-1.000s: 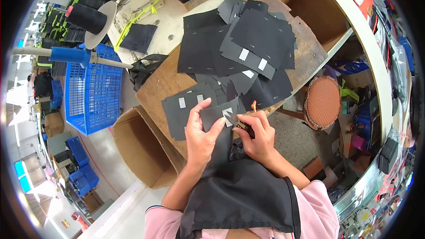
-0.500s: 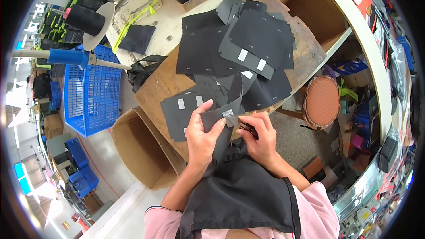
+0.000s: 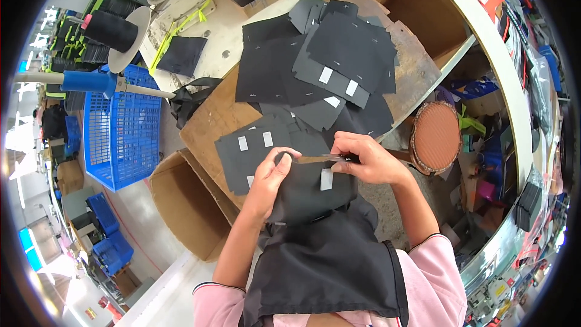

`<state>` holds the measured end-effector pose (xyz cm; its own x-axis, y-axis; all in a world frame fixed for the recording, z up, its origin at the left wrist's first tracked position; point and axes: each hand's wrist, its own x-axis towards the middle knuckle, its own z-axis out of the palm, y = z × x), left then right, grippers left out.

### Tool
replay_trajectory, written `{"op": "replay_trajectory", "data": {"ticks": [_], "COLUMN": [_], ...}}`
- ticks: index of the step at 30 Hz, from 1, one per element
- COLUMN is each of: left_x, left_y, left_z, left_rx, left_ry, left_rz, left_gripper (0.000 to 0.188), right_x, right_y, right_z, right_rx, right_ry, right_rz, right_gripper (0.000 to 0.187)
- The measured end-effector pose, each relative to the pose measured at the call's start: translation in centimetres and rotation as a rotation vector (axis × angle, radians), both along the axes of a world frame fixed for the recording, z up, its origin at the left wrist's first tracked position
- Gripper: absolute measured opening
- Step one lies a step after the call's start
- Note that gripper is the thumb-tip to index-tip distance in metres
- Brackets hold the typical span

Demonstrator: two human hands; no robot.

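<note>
Both hands' fingers hold dark fabric

Wide fisheye view from the wearer's head, looking down over a black apron, facing left hand and right hand at close range, wooden board beyond, edges bending at the rim.

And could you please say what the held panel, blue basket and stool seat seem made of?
Held panel: matte fabric, perhaps coated, since it bends softly. Blue basket: probably smooth plastic, given its lattice. Stool seat: matte, patterned, perhaps fabric or vinyl.
</note>
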<state>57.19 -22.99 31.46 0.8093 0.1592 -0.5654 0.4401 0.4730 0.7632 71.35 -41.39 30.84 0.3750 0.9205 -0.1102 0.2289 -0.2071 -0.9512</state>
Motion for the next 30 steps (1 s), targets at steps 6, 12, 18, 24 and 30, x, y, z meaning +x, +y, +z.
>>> {"op": "replay_trajectory", "data": {"ticks": [6,12,18,24,30], "left_x": [-0.1,-0.1,-0.2,-0.5,-0.1], "left_y": [-1.2,-1.0,-2.0,-0.9,1.0], "left_z": [-1.0,-0.7,-0.4,-0.4,1.0], "left_rx": [-0.116,-0.123,0.054,0.103,0.119], "left_ry": [-0.018,0.072,-0.034,0.009,0.093], "left_rz": [-0.102,0.245,0.204,0.099,-0.174], "left_gripper": [0.026,0.013,0.012,0.01,0.012], "right_x": [-4.0,-7.5,-7.7,-5.9,-2.6], "right_y": [2.3,1.1,1.6,1.0,0.5], "right_z": [-2.5,-1.1,-0.7,-0.9,0.3], "right_rx": [0.084,0.106,0.059,0.096,0.147], "right_ry": [0.055,-0.378,-0.338,-0.532,-0.618], "right_rz": [-0.582,-0.698,-0.592,-0.417,-0.086], "right_gripper": [0.022,0.035,0.032,0.037,0.036]}}
